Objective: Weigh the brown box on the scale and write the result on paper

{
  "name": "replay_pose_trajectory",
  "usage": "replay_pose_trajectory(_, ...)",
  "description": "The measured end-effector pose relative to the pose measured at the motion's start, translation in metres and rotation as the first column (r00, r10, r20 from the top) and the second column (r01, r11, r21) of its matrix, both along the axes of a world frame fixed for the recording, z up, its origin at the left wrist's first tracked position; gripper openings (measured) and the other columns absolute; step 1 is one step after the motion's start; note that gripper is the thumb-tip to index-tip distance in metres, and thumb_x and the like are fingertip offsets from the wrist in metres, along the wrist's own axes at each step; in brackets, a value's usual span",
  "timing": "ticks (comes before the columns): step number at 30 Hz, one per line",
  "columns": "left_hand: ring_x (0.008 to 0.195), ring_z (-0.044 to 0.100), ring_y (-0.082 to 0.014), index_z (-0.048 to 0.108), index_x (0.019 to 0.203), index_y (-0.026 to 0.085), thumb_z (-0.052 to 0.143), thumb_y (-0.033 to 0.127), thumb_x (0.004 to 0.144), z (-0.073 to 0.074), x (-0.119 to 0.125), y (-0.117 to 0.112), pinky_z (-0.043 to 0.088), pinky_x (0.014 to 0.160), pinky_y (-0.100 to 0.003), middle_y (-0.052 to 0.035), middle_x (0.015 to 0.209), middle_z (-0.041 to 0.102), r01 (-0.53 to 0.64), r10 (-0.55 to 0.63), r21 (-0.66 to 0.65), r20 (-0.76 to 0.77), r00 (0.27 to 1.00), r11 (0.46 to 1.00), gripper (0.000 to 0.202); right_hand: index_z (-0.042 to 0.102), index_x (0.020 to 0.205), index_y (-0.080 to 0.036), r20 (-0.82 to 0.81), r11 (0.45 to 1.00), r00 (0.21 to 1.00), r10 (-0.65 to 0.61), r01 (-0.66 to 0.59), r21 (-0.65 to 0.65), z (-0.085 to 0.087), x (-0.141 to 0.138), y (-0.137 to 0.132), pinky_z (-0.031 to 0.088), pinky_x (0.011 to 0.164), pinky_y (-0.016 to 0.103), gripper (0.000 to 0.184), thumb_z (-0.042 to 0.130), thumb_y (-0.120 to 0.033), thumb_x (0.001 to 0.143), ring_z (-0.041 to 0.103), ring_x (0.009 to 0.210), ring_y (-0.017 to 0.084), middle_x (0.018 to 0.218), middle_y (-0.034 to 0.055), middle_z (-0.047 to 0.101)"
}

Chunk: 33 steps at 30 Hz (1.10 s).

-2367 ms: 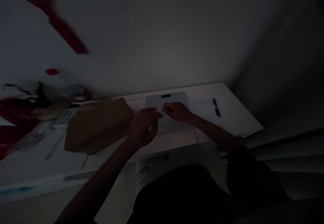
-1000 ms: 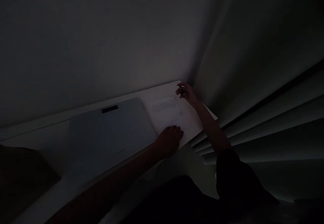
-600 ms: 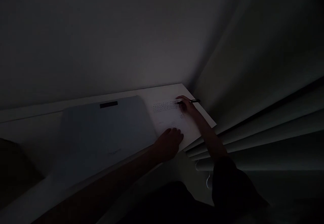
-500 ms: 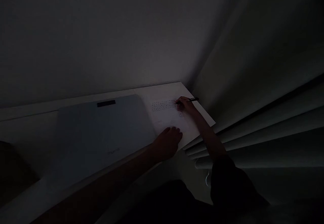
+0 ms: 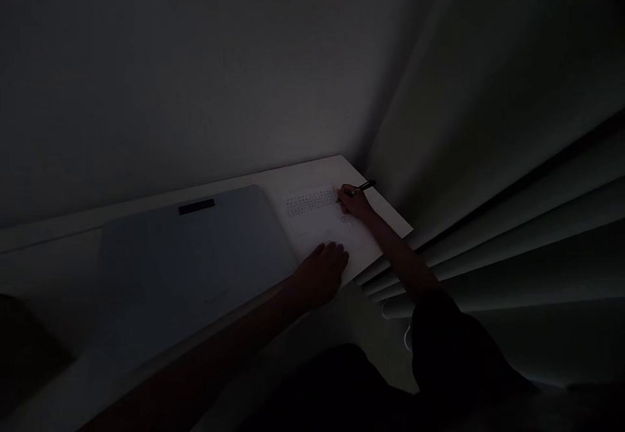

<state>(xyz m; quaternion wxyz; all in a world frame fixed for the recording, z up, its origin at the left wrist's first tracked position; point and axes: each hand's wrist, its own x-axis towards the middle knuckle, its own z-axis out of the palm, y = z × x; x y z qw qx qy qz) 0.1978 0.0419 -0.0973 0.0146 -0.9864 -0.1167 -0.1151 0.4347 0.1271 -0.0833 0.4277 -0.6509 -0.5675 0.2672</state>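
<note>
Nothing legible. The sheet of paper (image 5: 322,220) carries a block of small printed rows at its 12 o'clock end, plus a faint round mark just below them toward 3 o'clock, all too dim and small to read. The grey flat device (image 5: 195,256) has a dark strip (image 5: 196,207) at its 12 o'clock edge; no characters can be made out.

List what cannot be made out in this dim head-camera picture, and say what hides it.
- Printed rows on the paper sheet: too small and dim.
- Pen tip: hidden by the right hand.
- Display strip on the flat grey slab: dark, unreadable.
- Left hand fingertips: lost in shadow.
</note>
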Motion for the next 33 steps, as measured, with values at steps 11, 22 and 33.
replay_pose_trajectory(11, 0.126, 0.048, -0.0329, 0.051, 0.141, 0.006, 0.035, 0.019, 0.098, -0.001, 0.000, 0.000, 0.038, 0.109, -0.049, -0.0180, 0.142, 0.050, -0.004, 0.004, -0.007, -0.038, 0.999, 1.000, 0.047, 0.041, 0.068, -0.018, -0.062, 1.000, 0.998, -0.021, 0.019, -0.023, -0.002, 0.000, 0.001, 0.034, 0.044, 0.018, 0.029, 0.050, -0.033, 0.091, 0.044, 0.044, 0.009, 0.050, -0.0031, 0.047)
replay_pose_trajectory(22, 0.125, 0.048, -0.0324, 0.053, 0.137, 0.006, 0.037, 0.018, 0.096, -0.002, 0.000, 0.000, 0.038, 0.108, -0.048, -0.0186, 0.141, 0.050, 0.006, -0.006, -0.015, -0.007, 1.000, 1.000, 0.046, 0.043, 0.070, -0.018, -0.066, 0.997, 0.996, -0.066, 0.064, -0.031, -0.001, -0.002, 0.003, 0.033, 0.042, 0.018, 0.025, 0.049, -0.031, 0.091, 0.045, 0.042, 0.010, 0.048, -0.0039, 0.045)
replay_pose_trajectory(33, 0.125, 0.048, -0.0329, 0.054, 0.136, 0.007, 0.040, 0.016, 0.095, 0.004, 0.001, -0.001, 0.038, 0.108, -0.048, -0.0181, 0.141, 0.051, -0.007, 0.005, -0.045, -0.046, 0.999, 0.999, 0.044, 0.044, 0.066, -0.017, -0.089, 0.998, 0.994, -0.062, 0.062, -0.010, 0.005, -0.006, 0.002, 0.031, 0.038, 0.017, 0.025, 0.049, -0.016, 0.091, 0.044, 0.038, 0.009, 0.044, -0.0054, 0.044)
